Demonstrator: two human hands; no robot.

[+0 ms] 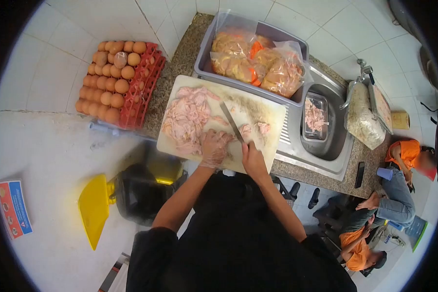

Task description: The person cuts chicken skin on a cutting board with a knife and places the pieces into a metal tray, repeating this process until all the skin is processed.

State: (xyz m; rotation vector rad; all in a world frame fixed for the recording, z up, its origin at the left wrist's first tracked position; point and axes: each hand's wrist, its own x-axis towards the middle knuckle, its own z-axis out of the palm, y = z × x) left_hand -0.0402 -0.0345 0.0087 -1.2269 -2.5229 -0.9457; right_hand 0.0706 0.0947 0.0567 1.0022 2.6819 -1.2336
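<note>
A white cutting board lies on the counter with a large heap of pale pink raw chicken on its left half. My left hand, in what looks like a clear plastic glove, is closed over some of the chicken at the heap's lower edge. My right hand grips a knife by its handle. The blade points up and left across the middle of the board. Small chicken scraps lie right of the blade, apart from the heap.
Behind the board, a grey tub holds bagged chicken. Stacked eggs in red trays stand left. At right is a steel sink with a tray of meat. A phone lies nearby; two people in orange sit beyond.
</note>
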